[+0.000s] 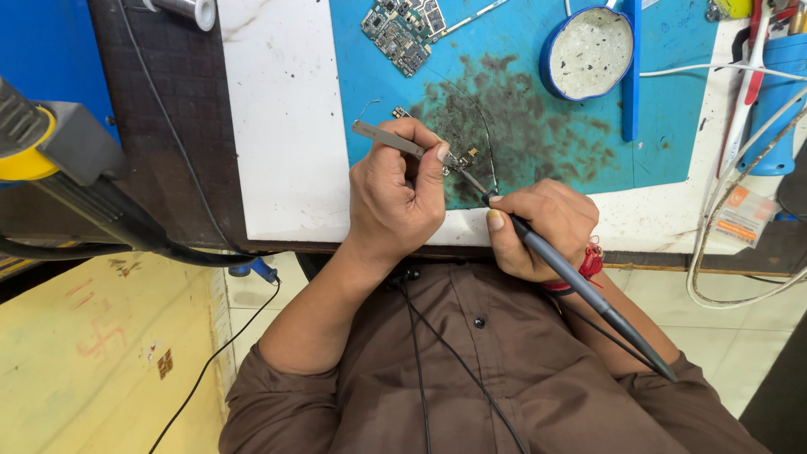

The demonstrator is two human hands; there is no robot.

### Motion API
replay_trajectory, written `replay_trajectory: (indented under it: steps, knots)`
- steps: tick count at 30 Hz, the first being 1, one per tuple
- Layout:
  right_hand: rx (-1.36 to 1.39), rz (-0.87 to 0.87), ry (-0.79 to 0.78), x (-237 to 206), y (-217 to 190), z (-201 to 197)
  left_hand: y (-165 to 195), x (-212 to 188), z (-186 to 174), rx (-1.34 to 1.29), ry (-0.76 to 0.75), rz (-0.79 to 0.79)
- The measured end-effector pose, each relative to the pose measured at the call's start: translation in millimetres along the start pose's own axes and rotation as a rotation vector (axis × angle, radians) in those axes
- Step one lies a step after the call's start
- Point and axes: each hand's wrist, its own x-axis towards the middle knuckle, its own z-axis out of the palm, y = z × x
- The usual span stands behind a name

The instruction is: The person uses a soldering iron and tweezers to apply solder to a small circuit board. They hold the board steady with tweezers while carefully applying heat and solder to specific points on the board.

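Head view: left hand [395, 189] has its fingers [440, 153] pinched tight on metal tweezers [388, 138], tips down on a tiny circuit board [464, 157] just past the fingertips. Right hand [545, 227] is clenched around a grey soldering iron [580, 282], tip touching that board too. Both rest on a stained blue mat [538, 118] on the table [286, 126]; bigger circuit board [405, 29] sits well beyond.
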Motion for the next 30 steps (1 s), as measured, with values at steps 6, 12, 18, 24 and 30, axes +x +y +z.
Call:
replay_trajectory:
  steps: [6, 12, 18, 24, 30]
  knots:
    - [0.005, -0.005, 0.006, -0.1, 0.6, 0.7, -0.1, 0.4, 0.0, 0.003, 0.004, 0.010]
    - [0.005, -0.003, 0.005, 0.0, 1.1, 1.2, -0.6, 0.8, -0.2, -0.001, 0.002, 0.015]
    - [0.003, -0.006, 0.000, -0.1, 0.7, 0.8, -0.4, 0.7, -0.4, -0.003, 0.001, 0.015]
    - [0.003, -0.005, 0.004, -0.2, 0.4, 0.7, -0.4, 0.8, -0.6, -0.001, 0.004, 0.013]
    - [0.008, 0.001, 0.008, 0.4, 0.4, 1.3, -0.7, 0.6, -0.5, 0.002, 0.002, 0.019]
